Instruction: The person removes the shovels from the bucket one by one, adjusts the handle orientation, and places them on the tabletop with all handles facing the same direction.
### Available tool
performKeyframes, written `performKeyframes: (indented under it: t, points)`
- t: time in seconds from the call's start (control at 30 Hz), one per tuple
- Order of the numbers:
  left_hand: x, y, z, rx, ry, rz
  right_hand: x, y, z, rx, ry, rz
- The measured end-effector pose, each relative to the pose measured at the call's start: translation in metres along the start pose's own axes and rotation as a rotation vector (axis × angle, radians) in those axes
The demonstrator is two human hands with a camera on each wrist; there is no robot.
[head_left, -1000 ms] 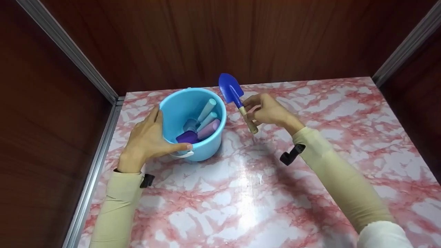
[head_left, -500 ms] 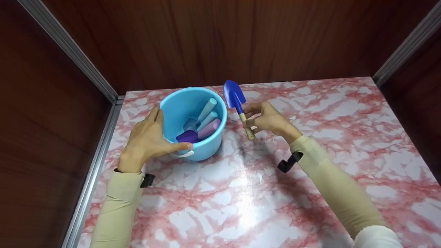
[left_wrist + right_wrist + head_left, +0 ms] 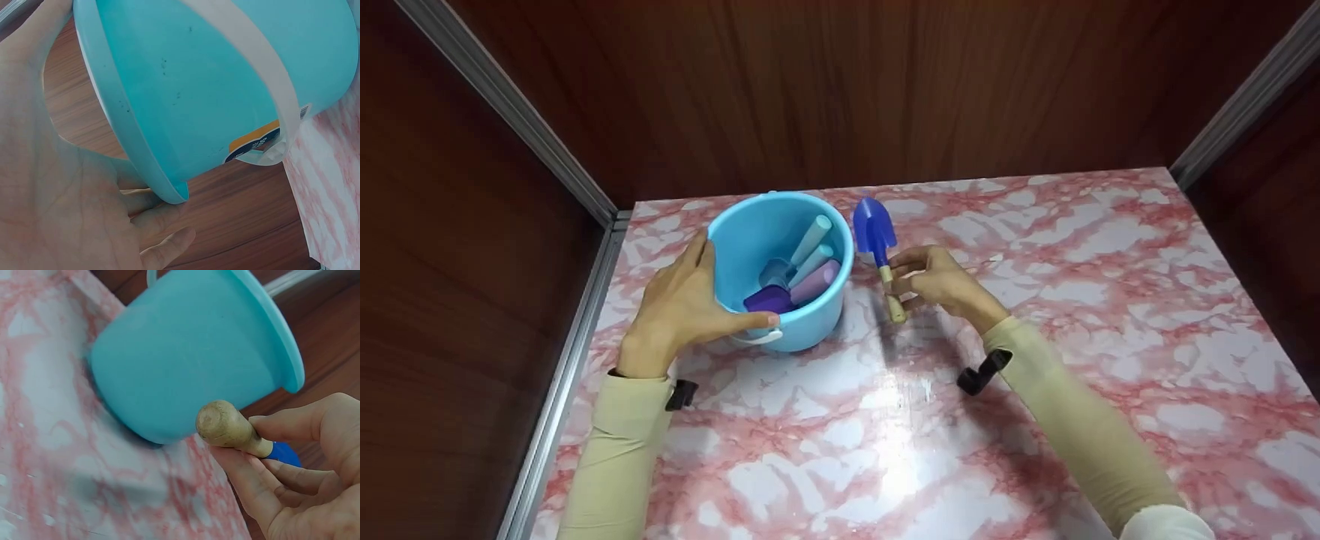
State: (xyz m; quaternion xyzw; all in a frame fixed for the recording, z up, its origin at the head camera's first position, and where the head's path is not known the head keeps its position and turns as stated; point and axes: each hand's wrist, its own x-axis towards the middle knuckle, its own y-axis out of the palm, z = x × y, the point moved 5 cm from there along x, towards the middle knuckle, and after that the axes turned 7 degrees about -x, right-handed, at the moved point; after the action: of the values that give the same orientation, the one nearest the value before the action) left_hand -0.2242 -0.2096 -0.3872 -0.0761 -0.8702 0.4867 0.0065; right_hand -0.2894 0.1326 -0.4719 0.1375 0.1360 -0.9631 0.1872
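In the head view my left hand (image 3: 675, 300) is spread along the rim of a light blue bucket (image 3: 808, 330), thumb straight on the near edge, other fingers along the left side. The left wrist view shows those fingertips (image 3: 169, 211) right at the rim. Just right of the bucket, my right hand (image 3: 937, 281) pinches the wooden handle of a small blue trowel (image 3: 874, 226) between thumb and fingers, blade pointing up and away. Its handle butt (image 3: 216, 424) faces the right wrist camera. Inside the bucket lean tools with pale green (image 3: 811, 238), light blue and pink handles (image 3: 816, 281), beside a purple blade (image 3: 769, 298).
The bucket stands on a red-and-white marbled tabletop (image 3: 825, 442), towards its back left. Dark wood panels (image 3: 840, 90) with metal corner strips (image 3: 551, 150) rise behind and on both sides. A white bail handle (image 3: 757, 339) hangs at the bucket's near side.
My right hand has brought the trowel down and nearer to me, turning it slightly more upright in view. The left hand and the bucket stay in place.
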Motion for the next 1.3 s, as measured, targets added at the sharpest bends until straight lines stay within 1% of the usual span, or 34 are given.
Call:
performKeyframes:
  t: [0.2, 0.4, 0.57, 0.67, 0.83, 1.03, 1.3]
  points:
    - [-0.002, 0.001, 0.0, -0.01, -0.012, 0.012, 0.0, 0.008, -0.017, 0.068, 0.01, -0.002]
    - [-0.002, -0.002, -0.001, -0.01, -0.013, 0.007, 0.002, 0.014, -0.032, 0.128, 0.056, -0.014]
    - [-0.003, -0.002, 0.0, -0.013, -0.022, 0.016, 0.002, 0.018, -0.044, 0.133, 0.104, -0.022]
    - [-0.002, -0.001, 0.001, -0.007, -0.023, 0.021, 0.002, 0.02, -0.05, 0.144, 0.11, -0.017]
    - [0.0, 0.0, 0.0, 0.008, -0.01, 0.011, 0.002, 0.022, -0.059, 0.182, 0.119, -0.026]
    - [0.0, 0.0, -0.001, -0.002, -0.006, 0.013, 0.002, 0.026, -0.068, 0.174, 0.14, -0.041]
    - [-0.002, -0.001, -0.001, -0.004, -0.016, 0.021, 0.002, 0.029, -0.073, 0.152, 0.174, -0.044]
